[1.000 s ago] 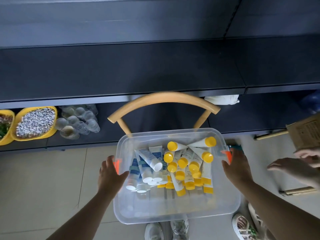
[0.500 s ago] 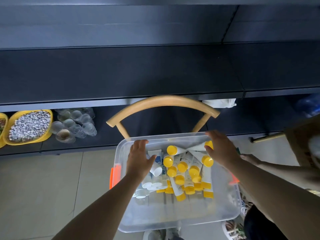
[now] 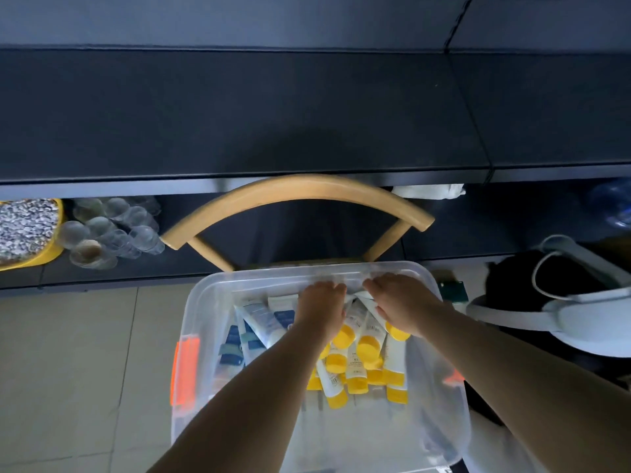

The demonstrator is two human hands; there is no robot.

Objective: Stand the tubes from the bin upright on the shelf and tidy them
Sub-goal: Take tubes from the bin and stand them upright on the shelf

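Both hands reach into the clear plastic bin with orange latches [image 3: 191,322], which rests on the seat of a wooden chair with a curved back rail [image 3: 300,192] drawn up to the shelving, presumably so the contents sit within easy reach of the dark shelf [image 3: 239,114] above. The left hand [image 3: 319,308] and the right hand [image 3: 399,307] lie side by side at the bin's far wall, backs up, over the top ends of the pile. Their fingers curl down among the tubes and are hidden behind the knuckles, so I cannot tell whether either has closed on one or is only sorting through.

The tubes lie flat in a heap toward the far end of the bin: white tubes with yellow caps [image 3: 355,356] under the right hand and toward the right wall, white and blue tubes [image 3: 259,322] toward the left wall. The near end of the bin holds none. None stands on the shelf yet, so the work looks barely begun.

On the lower shelf at left sit a yellow tray of speckled grains [image 3: 24,227] and a cluster of clear plastic cups [image 3: 109,230]
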